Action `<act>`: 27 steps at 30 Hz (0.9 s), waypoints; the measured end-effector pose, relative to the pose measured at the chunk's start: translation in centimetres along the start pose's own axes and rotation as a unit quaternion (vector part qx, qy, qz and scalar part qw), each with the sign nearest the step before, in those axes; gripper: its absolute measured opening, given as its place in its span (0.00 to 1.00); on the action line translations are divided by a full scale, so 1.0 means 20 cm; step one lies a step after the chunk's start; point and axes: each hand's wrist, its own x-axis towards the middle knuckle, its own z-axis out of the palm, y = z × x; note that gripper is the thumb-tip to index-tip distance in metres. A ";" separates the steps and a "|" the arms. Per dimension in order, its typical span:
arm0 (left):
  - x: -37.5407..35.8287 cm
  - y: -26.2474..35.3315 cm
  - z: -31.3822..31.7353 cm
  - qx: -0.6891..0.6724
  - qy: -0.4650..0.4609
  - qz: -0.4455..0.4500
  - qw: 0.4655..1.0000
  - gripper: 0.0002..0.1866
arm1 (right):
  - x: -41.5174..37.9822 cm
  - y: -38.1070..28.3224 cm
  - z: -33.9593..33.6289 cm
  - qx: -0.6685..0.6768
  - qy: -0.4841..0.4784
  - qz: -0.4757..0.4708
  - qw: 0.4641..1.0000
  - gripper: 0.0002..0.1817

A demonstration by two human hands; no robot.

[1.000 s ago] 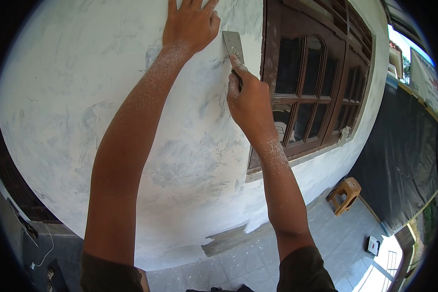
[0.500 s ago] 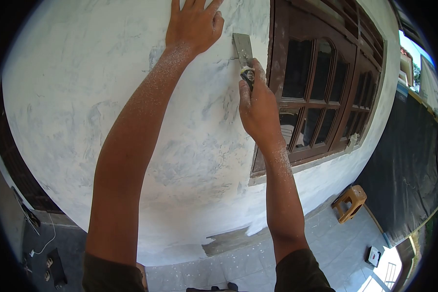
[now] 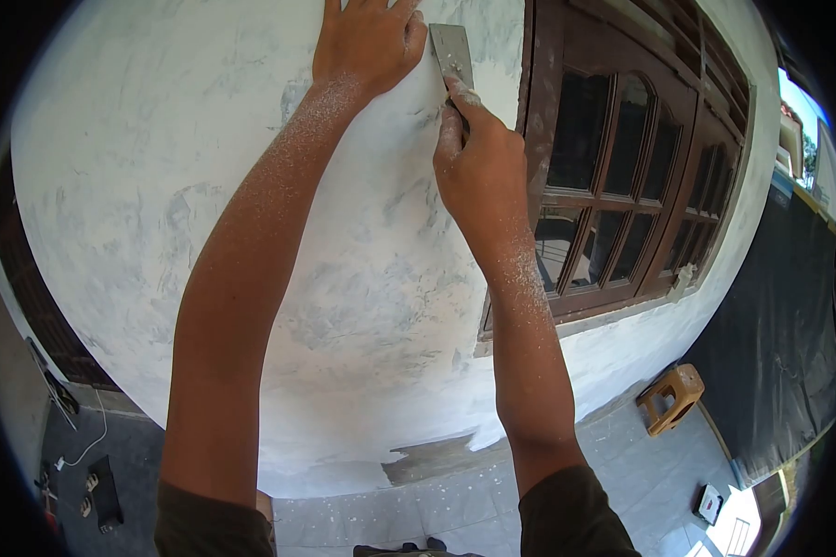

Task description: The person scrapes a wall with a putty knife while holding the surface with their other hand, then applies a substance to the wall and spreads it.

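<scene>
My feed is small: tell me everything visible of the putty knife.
The putty knife has a flat, grey, metal-looking blade, speckled with pale residue. It points upward, tilted left, in front of the white wall, left of the brown window. The right hand grips it, index finger on the blade's base, mostly hiding the handle. Wall contact is unclear.

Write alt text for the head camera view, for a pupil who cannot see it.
A person's right hand holds a flat metal scraper at a patchy white wall; the left hand, partly out of frame, is spread against the wall beside it. A brown-framed window is at right, and a stool stands on the tiled floor below.
</scene>
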 end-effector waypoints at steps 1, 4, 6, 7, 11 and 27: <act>0.00 0.00 0.00 0.000 0.000 0.001 1.000 0.28 | -0.06 0.00 -0.01 -0.022 -0.049 0.048 0.997 0.19; 0.00 0.00 0.02 -0.002 0.011 0.001 1.000 0.28 | -0.17 0.06 0.03 -0.002 -0.024 -0.006 1.000 0.20; 0.00 0.00 0.01 0.000 0.008 -0.002 1.000 0.28 | -0.05 0.03 0.04 -0.007 -0.030 0.010 0.999 0.20; 0.00 0.00 0.00 -0.002 0.003 -0.004 1.000 0.28 | 0.04 0.02 0.05 0.004 -0.012 -0.004 1.000 0.19; 0.00 0.00 0.00 0.005 -0.004 -0.002 1.000 0.29 | 0.11 0.00 0.02 0.007 0.006 -0.021 1.000 0.19; -0.01 0.00 0.00 -0.006 0.005 0.004 1.000 0.29 | -0.05 0.01 -0.01 -0.037 -0.065 0.046 0.996 0.19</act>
